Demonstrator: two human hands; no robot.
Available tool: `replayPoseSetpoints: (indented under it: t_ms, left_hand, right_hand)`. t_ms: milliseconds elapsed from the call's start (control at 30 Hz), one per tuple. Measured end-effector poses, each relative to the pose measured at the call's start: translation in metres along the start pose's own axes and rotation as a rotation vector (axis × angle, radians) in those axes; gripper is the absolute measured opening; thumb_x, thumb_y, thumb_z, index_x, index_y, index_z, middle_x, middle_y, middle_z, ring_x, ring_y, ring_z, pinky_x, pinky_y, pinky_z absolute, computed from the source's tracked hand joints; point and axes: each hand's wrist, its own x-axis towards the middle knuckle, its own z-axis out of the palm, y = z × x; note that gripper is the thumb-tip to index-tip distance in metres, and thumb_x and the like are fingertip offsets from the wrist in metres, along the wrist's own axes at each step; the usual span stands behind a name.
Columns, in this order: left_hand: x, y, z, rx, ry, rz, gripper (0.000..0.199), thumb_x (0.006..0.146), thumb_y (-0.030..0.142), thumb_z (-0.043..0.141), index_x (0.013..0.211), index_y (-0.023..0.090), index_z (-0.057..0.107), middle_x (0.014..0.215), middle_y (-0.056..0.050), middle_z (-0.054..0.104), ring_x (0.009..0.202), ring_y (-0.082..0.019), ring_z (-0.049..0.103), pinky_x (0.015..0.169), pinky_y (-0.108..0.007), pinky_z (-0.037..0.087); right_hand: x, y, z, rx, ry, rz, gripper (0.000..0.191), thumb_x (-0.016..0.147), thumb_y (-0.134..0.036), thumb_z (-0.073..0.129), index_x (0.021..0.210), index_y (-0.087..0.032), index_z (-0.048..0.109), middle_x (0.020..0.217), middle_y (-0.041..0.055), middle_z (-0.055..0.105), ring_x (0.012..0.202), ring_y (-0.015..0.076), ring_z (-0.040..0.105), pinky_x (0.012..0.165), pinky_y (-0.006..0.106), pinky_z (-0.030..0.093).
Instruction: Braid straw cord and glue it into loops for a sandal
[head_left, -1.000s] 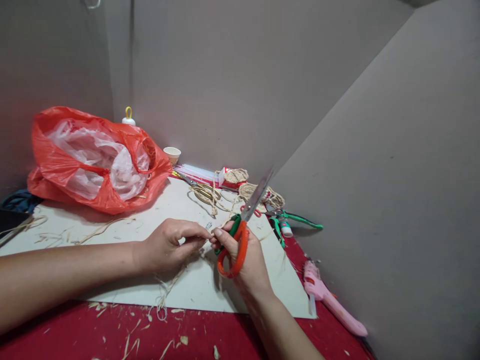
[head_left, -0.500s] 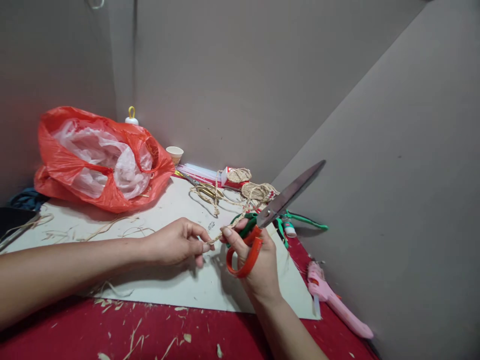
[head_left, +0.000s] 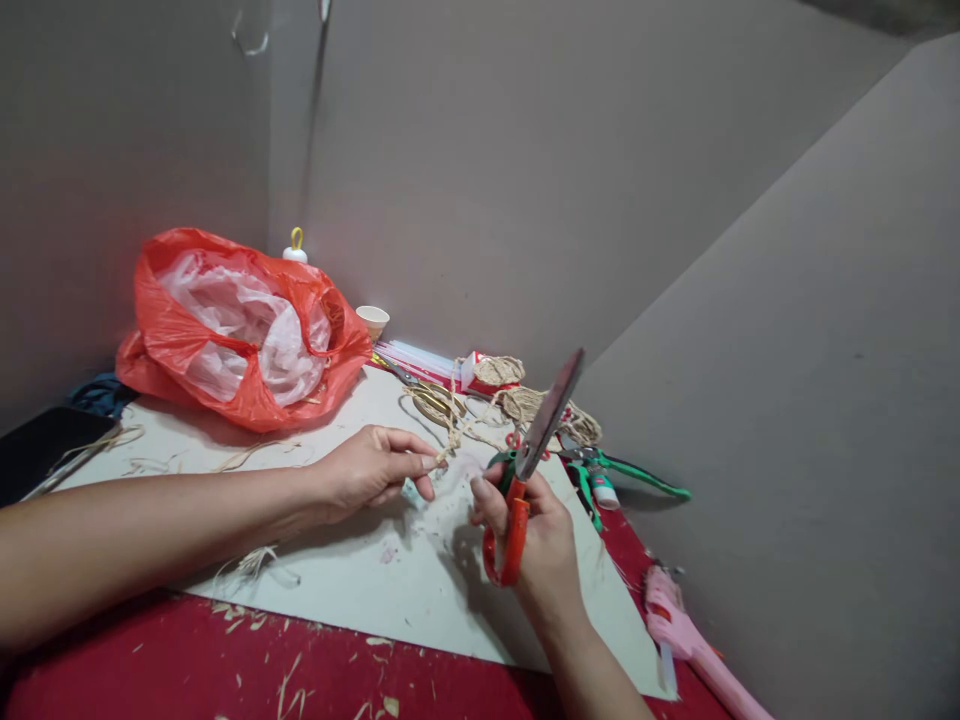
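Thumb and fingers of my left hand (head_left: 379,468) pinch the end of a thin braided straw cord (head_left: 452,437) above the white board (head_left: 375,590). To its right, my right hand (head_left: 536,530) is closed on large scissors (head_left: 546,415), whose blades point up and away, with the orange handle hanging below. The blades look closed. A gap lies between the two hands. Behind them, coiled woven straw pieces (head_left: 525,403) rest at the back of the board.
A red plastic bag (head_left: 172,340) with white plastic inside sits at the back left, beside a paper cup (head_left: 373,320). Green-handled pliers (head_left: 637,472) and a pink glue gun (head_left: 694,640) lie right. Straw scraps litter the red cloth (head_left: 187,660).
My hands have moved apart, and my right hand no longer touches the cord. The scissors point more steeply upward. The whole view has shifted, so the scene sits further right.
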Motion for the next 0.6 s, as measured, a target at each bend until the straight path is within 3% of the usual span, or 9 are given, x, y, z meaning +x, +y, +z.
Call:
replayPoseSetpoints:
  t_ms: [267, 467, 600]
  left_hand:
    - [0.014, 0.009, -0.021, -0.067, 0.182, 0.143, 0.022, 0.077, 0.030, 0.067, 0.088, 0.012, 0.063, 0.061, 0.000, 0.064, 0.029, 0.000, 0.026, 0.032, -0.019, 0.011]
    - [0.015, 0.009, -0.024, -0.079, 0.180, 0.148, 0.018, 0.078, 0.028, 0.065, 0.087, 0.011, 0.064, 0.062, 0.000, 0.063, 0.029, 0.000, 0.027, 0.032, -0.019, 0.012]
    - [0.015, 0.009, -0.022, -0.093, 0.194, 0.124, 0.014, 0.080, 0.023, 0.062, 0.086, 0.011, 0.065, 0.061, 0.000, 0.063, 0.029, 0.000, 0.027, 0.032, -0.018, 0.012]
  right_hand:
    - [0.018, 0.020, -0.020, -0.520, -0.121, -0.268, 0.024, 0.079, -0.041, 0.056, 0.078, -0.024, 0.039, 0.058, -0.0055, 0.045, 0.051, 0.0135, 0.043, 0.049, 0.024, 0.037]
    - [0.029, 0.036, -0.030, -0.991, -0.086, -0.331, 0.021, 0.076, -0.041, 0.055, 0.081, -0.025, 0.043, 0.059, -0.0031, 0.054, 0.052, 0.0172, 0.051, 0.049, 0.025, 0.034]
    - [0.031, 0.041, -0.031, -1.056, -0.067, -0.398, 0.019, 0.075, -0.040, 0.055, 0.080, -0.024, 0.047, 0.064, -0.0020, 0.057, 0.055, 0.0168, 0.054, 0.051, 0.024, 0.035]
